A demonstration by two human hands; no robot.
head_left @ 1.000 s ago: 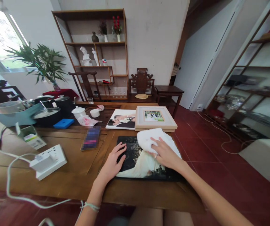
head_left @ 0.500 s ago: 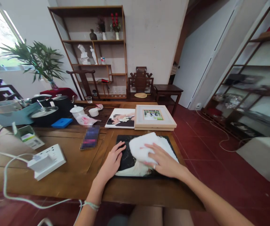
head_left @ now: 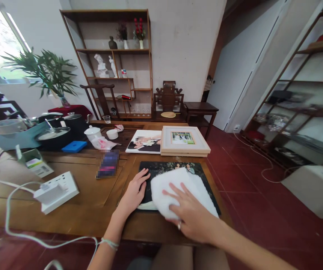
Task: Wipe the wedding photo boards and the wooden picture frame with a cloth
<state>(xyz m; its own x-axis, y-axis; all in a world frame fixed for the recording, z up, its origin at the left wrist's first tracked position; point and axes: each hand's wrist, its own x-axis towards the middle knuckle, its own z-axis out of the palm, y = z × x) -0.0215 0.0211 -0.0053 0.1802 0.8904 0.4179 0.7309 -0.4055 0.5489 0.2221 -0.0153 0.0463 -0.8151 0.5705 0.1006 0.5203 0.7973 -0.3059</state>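
A dark photo panel [head_left: 147, 187] lies on the wooden table in front of me, with two small figures printed near its top edge. My left hand [head_left: 136, 189] rests flat on the panel's left side, fingers stretched out. Over the panel's middle and right spreads a thick white cloth [head_left: 189, 176]. My right hand [head_left: 188, 212] presses down on it, fingers spread over the top and the ringed lowest finger at its lower edge. Most of the printed picture is hidden under cloth and hand.
Behind the panel lie a white-framed picture [head_left: 203, 144] on a stack and a print [head_left: 132, 146]. To the left are a power strip [head_left: 73, 191] with its cable, an opened small box [head_left: 44, 168], a blue block [head_left: 74, 146], a teapot [head_left: 92, 132] and a pan [head_left: 54, 138].
My right hand has drawn the white cloth down toward me, uncovering the figures at the panel's top and covering more of its lower part. My left hand has stayed in place.
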